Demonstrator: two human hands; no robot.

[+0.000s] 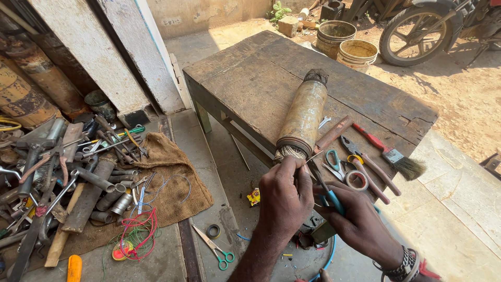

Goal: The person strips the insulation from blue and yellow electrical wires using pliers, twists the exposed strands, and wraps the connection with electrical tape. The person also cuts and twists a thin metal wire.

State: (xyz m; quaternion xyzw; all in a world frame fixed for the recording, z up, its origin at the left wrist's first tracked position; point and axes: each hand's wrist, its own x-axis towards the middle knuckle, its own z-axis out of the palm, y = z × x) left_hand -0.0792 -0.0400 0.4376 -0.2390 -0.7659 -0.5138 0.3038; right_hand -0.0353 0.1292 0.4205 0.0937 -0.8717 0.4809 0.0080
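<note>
Head view: left hand point(284, 196) pinching cylinder's wire end point(290, 152), right hand point(355, 219) gripping pliers point(326, 190).

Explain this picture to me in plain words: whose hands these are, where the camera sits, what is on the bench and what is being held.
The single view comes from a camera on the person's head, looking down at two bare hands. The left hand pinches the wire strands at the near end of a long rusty cylinder lying on a worn wooden bench. The right hand has blue-handled pliers in its grip. Beside the cylinder lie more pliers, a tape roll and a red-handled paintbrush. Loose tools cover the floor at left.
</note>
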